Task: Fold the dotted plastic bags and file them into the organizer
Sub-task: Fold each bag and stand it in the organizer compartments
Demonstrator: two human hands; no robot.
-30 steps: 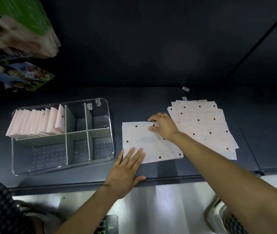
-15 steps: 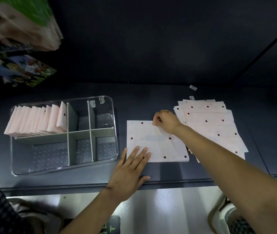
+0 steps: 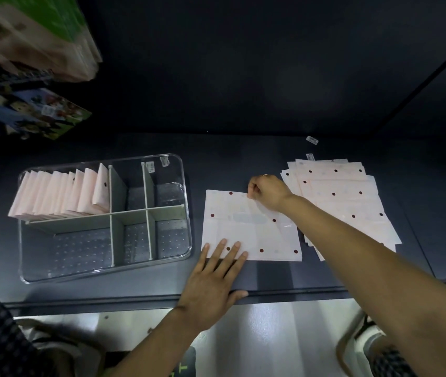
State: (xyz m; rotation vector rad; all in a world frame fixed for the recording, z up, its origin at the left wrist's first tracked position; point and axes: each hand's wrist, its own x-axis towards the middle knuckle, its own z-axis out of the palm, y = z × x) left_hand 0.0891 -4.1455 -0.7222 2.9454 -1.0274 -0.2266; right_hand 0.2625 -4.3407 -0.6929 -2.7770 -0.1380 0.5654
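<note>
Surface: dark tabletop (image 3: 243, 159) under a dim, dark back wall; packaged goods hang blurred at upper left.

Bag in hand: 1 dotted plastic bag (image 3: 249, 229) lies flat at the centre, between the organizer and the loose stack, its long axis running left to right.

Right hand (image 3: 266, 191): reaches in from the right; its fingers are curled and pinch the bag's far edge near the right corner, the film lifting a little beneath them.

Left hand (image 3: 213, 278): fingers straight and spread, tips pressing the bag's near left edge onto the tabletop, palm off the bag.

Key relation: the pinched edge lies farthest from the body and the pinned edge nearest, so a fold would likely bring far edge toward near edge, across the short axis.

Organizer (image 3: 172, 159): clear, divided tray just left of the bag; folded bags (image 3: 61, 191) stand filed in its rear left compartment, the other compartments hold none.

Stack of unfolded bags (image 3: 346, 202): just right of the bag, partly under the right forearm, nearer the right hand.
</note>
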